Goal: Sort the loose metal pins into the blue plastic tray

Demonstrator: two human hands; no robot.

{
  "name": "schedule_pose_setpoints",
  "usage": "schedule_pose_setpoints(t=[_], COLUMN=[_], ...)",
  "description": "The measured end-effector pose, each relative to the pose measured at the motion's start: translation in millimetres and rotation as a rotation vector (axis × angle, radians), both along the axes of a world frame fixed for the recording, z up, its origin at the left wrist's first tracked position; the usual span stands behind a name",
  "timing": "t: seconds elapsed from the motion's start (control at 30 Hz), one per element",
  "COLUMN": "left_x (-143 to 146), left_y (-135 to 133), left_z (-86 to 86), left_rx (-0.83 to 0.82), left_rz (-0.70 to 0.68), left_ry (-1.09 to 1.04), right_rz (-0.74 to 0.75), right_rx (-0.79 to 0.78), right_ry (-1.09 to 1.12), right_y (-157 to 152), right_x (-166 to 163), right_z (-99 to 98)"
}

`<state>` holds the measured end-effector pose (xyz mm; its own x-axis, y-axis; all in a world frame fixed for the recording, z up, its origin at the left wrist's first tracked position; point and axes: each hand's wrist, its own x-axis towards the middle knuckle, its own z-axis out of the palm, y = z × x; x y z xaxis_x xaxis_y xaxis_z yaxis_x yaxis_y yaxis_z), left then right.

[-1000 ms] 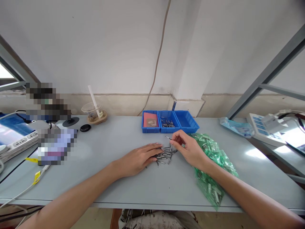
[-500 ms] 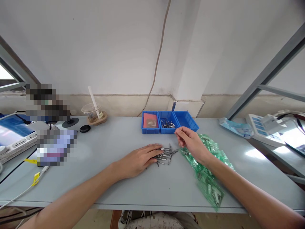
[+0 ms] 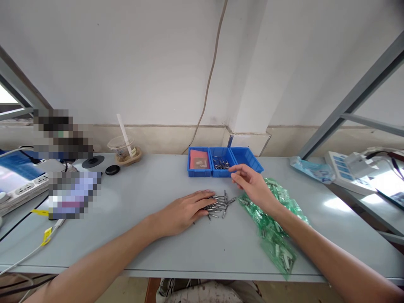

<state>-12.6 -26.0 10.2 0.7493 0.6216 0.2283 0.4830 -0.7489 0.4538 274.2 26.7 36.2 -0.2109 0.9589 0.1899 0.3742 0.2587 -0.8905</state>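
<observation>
A pile of small metal pins (image 3: 220,204) lies loose on the grey table. My left hand (image 3: 186,211) rests over the pile's left side with its fingers stretched out, hiding some of the pins. Near the front edge of the middle blue bin (image 3: 221,173), my right hand (image 3: 249,184) hovers with thumb and forefinger apart and nothing visible between them. That bin holds more metal pins (image 3: 221,162). Below my right hand and forearm lies a green plastic bag (image 3: 277,248) with metal pieces in it, partly covered by the arm.
The left blue bin (image 3: 199,173) holds a red packet (image 3: 196,155); the right blue bin (image 3: 244,156) adjoins the middle one. A cup with a straw (image 3: 121,145), a black round object (image 3: 112,170) and power strips (image 3: 30,187) are at left. A blue plastic packet (image 3: 312,169) lies at right.
The fingers of my right hand, pinched together before, have parted beside the middle bin. My left hand has stayed on the pile.
</observation>
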Motion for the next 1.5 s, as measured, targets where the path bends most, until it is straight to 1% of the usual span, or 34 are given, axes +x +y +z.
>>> schedule_pose_setpoints(t=[0.07,0.13,0.2,0.3,0.57,0.93,1.1,1.23,1.37,1.5], left_x=[-0.1,0.0,0.1,0.5,0.5,-0.3,-0.5,-0.6,-0.7,-0.5], left_y=[0.0,0.1,0.1,-0.1,-0.7,-0.7,-0.7,-0.6,-1.3,-2.2], left_z=[-0.6,-1.0,-1.1,-1.0,0.6,-0.4,0.4,0.1,1.0,2.0], left_rx=[0.004,0.005,0.008,0.008,-0.008,0.008,0.011,0.016,0.008,0.004], left_rz=[0.0,0.002,0.006,0.011,0.021,0.029,0.027,0.019,0.018,0.013], left_ry=[-0.003,0.002,0.004,0.006,0.038,0.013,0.018,0.018,0.018,0.024], right_rz=[0.069,0.195,0.308,0.383,0.388,0.38,0.338,0.267,0.227,0.249], right_rx=[0.083,0.128,0.16,0.193,0.184,0.2,0.134,0.058,-0.011,-0.102], right_ry=[-0.204,-0.372,-0.481,-0.552,-0.537,-0.523,-0.497,-0.46,-0.32,-0.187], right_y=[-1.2,-3.3,-6.0,-8.7,-6.7,-10.6,-13.7,-15.7,-16.1,-15.0], right_x=[3.7,6.0,6.1,3.3,3.1,0.5,-1.3,-1.8,-2.8,-5.1], right_z=[0.6,1.1,1.3,0.6,-5.6,-8.5,-5.5,-1.0,0.7,-2.4])
